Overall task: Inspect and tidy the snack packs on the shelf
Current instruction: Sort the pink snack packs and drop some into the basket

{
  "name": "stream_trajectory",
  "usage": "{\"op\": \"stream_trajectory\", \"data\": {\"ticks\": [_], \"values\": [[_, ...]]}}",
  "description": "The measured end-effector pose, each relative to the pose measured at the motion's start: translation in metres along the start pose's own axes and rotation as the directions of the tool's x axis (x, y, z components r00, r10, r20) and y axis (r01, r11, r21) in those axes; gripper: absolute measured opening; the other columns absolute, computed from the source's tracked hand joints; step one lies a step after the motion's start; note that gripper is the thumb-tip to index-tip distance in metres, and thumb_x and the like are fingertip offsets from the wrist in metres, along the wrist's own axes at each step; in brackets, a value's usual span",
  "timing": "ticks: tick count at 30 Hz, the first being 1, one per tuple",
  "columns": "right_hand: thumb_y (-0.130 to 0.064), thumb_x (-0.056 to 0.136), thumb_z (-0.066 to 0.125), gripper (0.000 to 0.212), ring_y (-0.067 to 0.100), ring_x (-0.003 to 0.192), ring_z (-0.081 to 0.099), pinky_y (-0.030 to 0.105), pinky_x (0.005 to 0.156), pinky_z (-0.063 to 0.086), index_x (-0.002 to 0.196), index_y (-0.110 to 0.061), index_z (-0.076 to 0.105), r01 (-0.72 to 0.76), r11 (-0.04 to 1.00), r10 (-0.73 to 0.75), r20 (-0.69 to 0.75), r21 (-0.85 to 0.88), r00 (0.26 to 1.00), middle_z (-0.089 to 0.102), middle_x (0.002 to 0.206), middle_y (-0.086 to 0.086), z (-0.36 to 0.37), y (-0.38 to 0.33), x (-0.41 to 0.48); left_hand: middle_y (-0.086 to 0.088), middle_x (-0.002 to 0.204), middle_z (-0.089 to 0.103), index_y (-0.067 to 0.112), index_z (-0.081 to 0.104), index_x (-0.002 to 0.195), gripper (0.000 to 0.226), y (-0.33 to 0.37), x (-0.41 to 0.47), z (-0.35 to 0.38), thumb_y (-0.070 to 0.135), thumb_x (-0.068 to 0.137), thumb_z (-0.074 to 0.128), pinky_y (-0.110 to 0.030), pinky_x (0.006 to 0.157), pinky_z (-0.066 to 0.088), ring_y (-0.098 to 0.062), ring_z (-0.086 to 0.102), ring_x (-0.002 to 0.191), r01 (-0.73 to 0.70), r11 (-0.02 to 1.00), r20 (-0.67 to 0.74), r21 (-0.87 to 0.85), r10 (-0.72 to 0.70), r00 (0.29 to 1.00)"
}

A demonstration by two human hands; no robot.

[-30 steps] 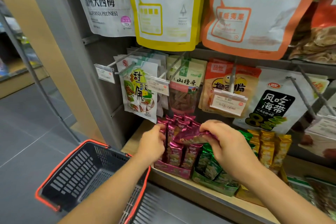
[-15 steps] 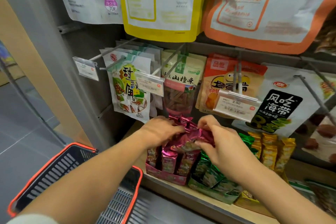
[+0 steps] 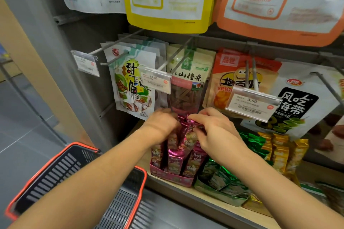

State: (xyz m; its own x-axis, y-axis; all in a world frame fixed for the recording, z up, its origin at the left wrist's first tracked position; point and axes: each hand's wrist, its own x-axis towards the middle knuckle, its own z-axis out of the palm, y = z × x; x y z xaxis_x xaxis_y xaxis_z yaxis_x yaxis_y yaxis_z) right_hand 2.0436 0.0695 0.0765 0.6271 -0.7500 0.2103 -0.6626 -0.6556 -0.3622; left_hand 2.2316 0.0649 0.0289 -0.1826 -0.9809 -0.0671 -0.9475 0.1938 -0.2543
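Right hand (image 3: pixel 214 133) pinches pink snack pack (image 3: pixel 193 124); left hand (image 3: pixel 160 124) among packs (image 3: pixel 175 161), grip unclear

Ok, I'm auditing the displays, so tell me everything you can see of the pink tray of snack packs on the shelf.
The pink tray looks like a low printed cardboard carton with a cut-down front. It stands at the left end of the wooden shelf, right beside a green tray. It holds shiny pink foil packs standing upright in rows. The left hand grips pack tops near the back, and the right hand pinches one pack's crimped top.
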Motion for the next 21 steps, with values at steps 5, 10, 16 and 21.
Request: {"op": "stream_trajectory", "data": {"ticks": [5,10,16,21], "values": [[-0.024,0.095,0.057,0.038,0.024,0.112,0.054,0.031,0.095,0.043,0.131,-0.035,0.057,-0.067,0.998,0.069,0.084,-0.021,0.994,0.049,0.123,-0.004,0.01,0.005,0.01,-0.007,0.127,0.048,0.022,0.058,0.128,0.036,-0.014,-0.033,-0.015,0.017,0.093,0.054,-0.039,0.084,0.05,-0.029,0.056,0.105,0.019,0.976,-0.142,-0.215,-0.051,0.989],[-0.023,0.092,0.06,0.044,0.025,0.114,0.056,0.036,0.09,0.048,0.134,-0.034,0.053,-0.089,0.995,0.091,0.053,-0.048,0.994,0.052,0.128,-0.003,0.028,0.006,0.014,-0.01,0.109,0.057,0.011,0.073,0.106,0.022,-0.024,-0.078,-0.015,0.009,0.084,0.072,-0.036,0.076,0.057,-0.028,0.066,0.084,0.044,0.907,-0.427,-0.42,-0.239,0.872],[-0.022,0.087,0.063,0.048,0.025,0.106,0.061,0.036,0.079,0.053,0.132,-0.036,0.05,-0.157,0.986,0.156,-0.028,-0.052,0.987,0.064,0.118,-0.001,0.057,0.004,0.021,-0.001,0.095,0.054,0.008,0.076,0.092,0.017,-0.031,-0.122,0.002,0.002,0.076,0.078,-0.007,0.078,0.041,-0.002,0.05,0.083,0.105,0.724,-0.506,-0.681,-0.571,0.646],[-0.019,0.085,0.066,0.033,0.027,0.105,0.055,0.038,0.077,0.05,0.114,-0.024,0.052,-0.248,0.968,0.246,-0.053,-0.034,0.968,0.061,0.104,0.004,0.076,0.008,0.03,0.001,0.094,0.057,0.02,0.076,0.089,0.023,-0.039,-0.145,0.006,0.002,0.075,0.079,-0.004,0.075,0.038,-0.005,0.052,0.084,0.165,0.529,-0.374,-0.833,-0.756,0.537]]}}
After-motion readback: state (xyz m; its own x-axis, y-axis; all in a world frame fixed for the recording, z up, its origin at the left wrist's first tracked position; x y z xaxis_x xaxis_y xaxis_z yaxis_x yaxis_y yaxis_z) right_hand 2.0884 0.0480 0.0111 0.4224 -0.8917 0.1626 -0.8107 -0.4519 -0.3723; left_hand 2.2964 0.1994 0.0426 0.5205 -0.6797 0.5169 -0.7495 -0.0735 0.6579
